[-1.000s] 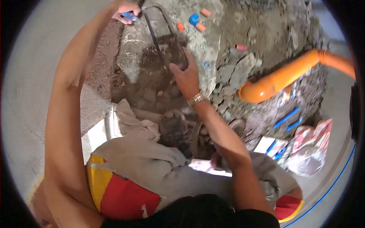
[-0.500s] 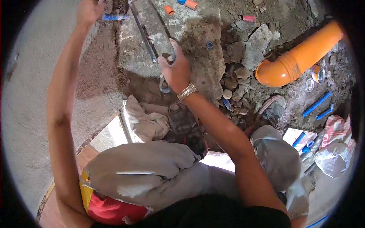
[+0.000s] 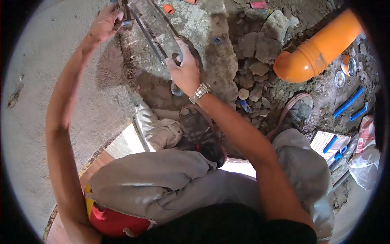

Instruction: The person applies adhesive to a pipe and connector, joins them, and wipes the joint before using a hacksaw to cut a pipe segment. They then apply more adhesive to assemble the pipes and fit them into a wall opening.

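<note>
My right hand point(image 3: 185, 71), with a metal watch on its wrist, is closed around the handle end of a hacksaw point(image 3: 147, 34). The saw's long frame and blade slant up and left from my fist over a concrete slab. Up at the wall's foot, my left hand point(image 3: 106, 23) has its fingers curled over a blue pipe point(image 3: 126, 23), of which a short piece shows beside the fingers. The grip is partly hidden. A small orange pipe piece point(image 3: 169, 9) lies on the slab, and a small round blue fitting point(image 3: 217, 40) sits farther right.
A big orange elbow pipe point(image 3: 315, 57) lies on the dirt at right, near broken stones point(image 3: 256, 49). Beside it are a can point(image 3: 348, 66), blue pipe offcuts point(image 3: 349, 102) and a plastic bag point(image 3: 365, 166). The rough plastered wall point(image 3: 36, 101) rises at left.
My left hand has come down and right, covering much of the blue pipe. My right hand keeps its hold on the hacksaw. The view has shifted slightly.
</note>
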A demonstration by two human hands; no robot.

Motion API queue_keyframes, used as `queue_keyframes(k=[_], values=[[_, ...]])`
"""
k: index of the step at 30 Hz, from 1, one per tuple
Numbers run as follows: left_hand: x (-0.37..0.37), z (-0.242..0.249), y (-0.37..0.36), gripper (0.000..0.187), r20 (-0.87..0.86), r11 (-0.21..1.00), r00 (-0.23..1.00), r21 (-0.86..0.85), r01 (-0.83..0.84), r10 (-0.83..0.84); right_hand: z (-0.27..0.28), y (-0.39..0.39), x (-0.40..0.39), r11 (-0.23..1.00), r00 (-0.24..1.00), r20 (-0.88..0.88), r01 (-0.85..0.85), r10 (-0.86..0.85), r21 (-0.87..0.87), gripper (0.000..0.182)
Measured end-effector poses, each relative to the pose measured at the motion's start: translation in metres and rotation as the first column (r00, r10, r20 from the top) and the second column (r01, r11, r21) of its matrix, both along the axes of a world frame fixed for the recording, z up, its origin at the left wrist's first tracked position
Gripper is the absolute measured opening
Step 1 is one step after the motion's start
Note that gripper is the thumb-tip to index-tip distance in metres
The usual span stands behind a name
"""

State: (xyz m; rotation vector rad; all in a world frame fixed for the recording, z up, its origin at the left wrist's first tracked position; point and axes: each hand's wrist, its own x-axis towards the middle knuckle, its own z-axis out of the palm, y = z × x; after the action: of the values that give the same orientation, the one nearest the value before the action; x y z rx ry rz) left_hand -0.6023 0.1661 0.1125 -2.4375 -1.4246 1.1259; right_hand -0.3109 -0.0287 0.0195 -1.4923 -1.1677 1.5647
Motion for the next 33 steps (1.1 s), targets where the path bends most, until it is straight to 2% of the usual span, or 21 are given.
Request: queue_keyframes(k=[1,2,3,4,5,6,7,8,10,11,13,15,17,19,22,23,24,26,29,31,33], values=[[-0.008,0.001,-0.003,0.066,0.210,0.992,0.975,0.085,-0.088,0.069,-0.005,0.001,-0.006,0.997,0.997,-0.062,0.040,-0.036,0.060,0.065],[-0.015,0.001,-0.007,0.066,0.203,0.993,0.977,0.081,-0.088,0.070,-0.010,0.000,-0.012,0.990,0.990,-0.126,0.083,-0.068,0.118,0.065],[-0.017,0.004,-0.014,0.064,0.292,0.985,0.949,0.084,-0.151,0.120,-0.008,0.000,-0.015,0.990,0.989,-0.132,0.082,-0.067,0.114,0.065],[-0.018,0.008,-0.018,0.063,0.379,0.974,0.910,0.082,-0.213,0.168,-0.006,0.001,-0.018,0.993,0.979,-0.187,0.093,-0.078,0.073,0.066],[-0.018,0.004,-0.016,0.063,0.374,0.974,0.912,0.080,-0.214,0.170,-0.005,0.000,-0.021,0.994,0.966,-0.241,0.101,-0.091,0.031,0.066],[-0.026,-0.010,-0.010,0.058,0.482,0.871,0.784,0.078,-0.484,0.392,-0.007,-0.001,-0.025,0.994,0.965,-0.244,0.102,-0.092,0.027,0.066],[-0.023,-0.014,-0.007,0.055,0.581,0.701,0.588,0.043,-0.712,0.563,-0.011,0.000,-0.030,0.996,0.973,-0.215,0.088,-0.079,0.033,0.066],[-0.023,-0.013,-0.001,0.055,0.580,0.703,0.590,0.042,-0.710,0.562,-0.014,-0.001,-0.034,0.997,0.981,-0.185,0.074,-0.066,0.037,0.066],[0.000,-0.002,0.013,0.060,0.394,0.358,0.249,-0.232,-0.905,0.885,-0.011,0.001,-0.037,0.999,0.988,-0.149,0.043,-0.041,0.016,0.066],[0.007,-0.003,0.013,0.060,0.393,0.357,0.248,-0.233,-0.905,0.886,-0.008,0.002,-0.038,1.000,0.993,-0.114,0.011,-0.011,-0.004,0.065],[0.007,-0.009,0.018,0.065,0.258,0.214,0.129,-0.336,-0.917,0.957,-0.003,0.002,-0.037,1.000,0.990,-0.144,-0.002,-0.002,-0.030,0.064],[0.001,-0.014,0.022,0.068,0.267,0.206,0.103,-0.394,-0.896,0.958,-0.006,0.002,-0.041,0.999,0.984,-0.177,-0.009,0.000,-0.054,0.063],[-0.002,-0.011,0.027,0.072,0.267,0.197,0.081,-0.444,-0.874,0.960,-0.022,-0.005,-0.055,0.981,0.969,-0.217,0.149,-0.121,0.120,0.062],[-0.006,-0.005,0.036,0.082,0.239,0.055,-0.047,-0.403,-0.914,0.970,-0.023,-0.006,-0.057,0.988,0.959,-0.262,0.135,-0.113,0.070,0.064],[-0.009,-0.007,0.041,0.086,0.212,0.016,-0.071,-0.379,-0.925,0.975,-0.027,-0.006,-0.057,0.996,0.935,-0.342,0.090,-0.092,-0.020,0.067],[-0.010,-0.009,0.036,0.079,0.264,0.087,-0.009,-0.350,-0.933,0.964,-0.028,-0.006,-0.057,0.986,0.952,-0.288,0.135,-0.102,0.096,0.065],[-0.009,-0.010,0.034,0.079,0.262,0.087,-0.008,-0.349,-0.933,0.965,-0.027,-0.005,-0.056,0.962,0.965,-0.233,0.169,-0.118,0.213,0.063],[-0.006,-0.013,0.031,0.068,0.210,0.213,0.144,-0.363,-0.907,0.967,-0.024,-0.005,-0.054,0.976,0.944,-0.309,0.168,-0.120,0.136,0.064],[-0.008,-0.018,0.036,0.058,0.143,0.218,0.177,-0.367,-0.904,0.974,-0.026,-0.005,-0.053,0.993,0.967,-0.249,0.082,-0.060,0.079,0.062],[-0.006,-0.017,0.042,0.054,0.085,0.234,0.218,-0.340,-0.911,0.972,-0.029,-0.005,-0.056,0.999,0.948,-0.316,0.025,-0.031,-0.022,0.062],[-0.002,-0.017,0.043,0.051,0.028,0.251,0.255,-0.313,-0.916,0.967,-0.029,-0.010,-0.062,0.997,0.930,-0.359,0.059,-0.074,-0.054,0.062]])
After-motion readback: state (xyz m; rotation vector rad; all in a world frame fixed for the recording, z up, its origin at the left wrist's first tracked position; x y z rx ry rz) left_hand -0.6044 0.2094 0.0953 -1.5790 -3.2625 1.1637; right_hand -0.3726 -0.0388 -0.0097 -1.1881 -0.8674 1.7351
